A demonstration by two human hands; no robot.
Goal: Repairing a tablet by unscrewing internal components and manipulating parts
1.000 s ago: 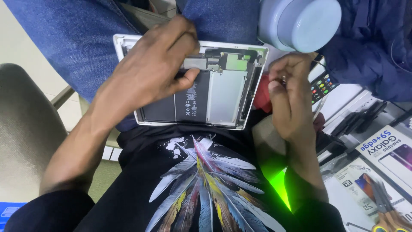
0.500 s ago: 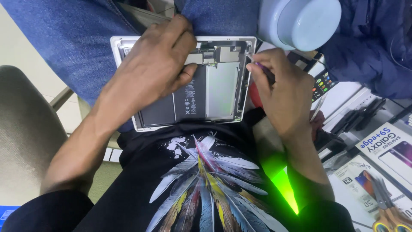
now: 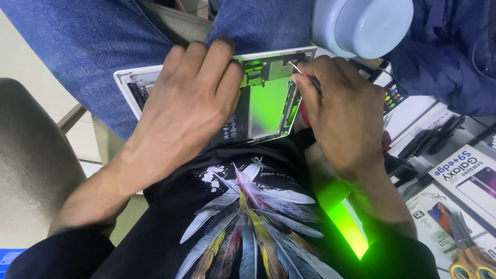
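Pale blue round container [image 3: 369,23] top right, resting against blue jeans [image 3: 98,46]. Beige chair seat [image 3: 28,170] at left. Black shirt with feather print [image 3: 248,227] at bottom centre. Phone boxes [image 3: 462,178] lying flat at right edge, scissors with yellow handles [image 3: 467,253] on top of them. Dark tools [image 3: 431,137] near boxes, too blurred to tell apart.

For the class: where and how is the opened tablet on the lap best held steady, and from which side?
Press flat on the left half of the opened tablet, coming from the left, as the left hand does: it lies flat on the lap, and the right hand works a thin tool at its top right.
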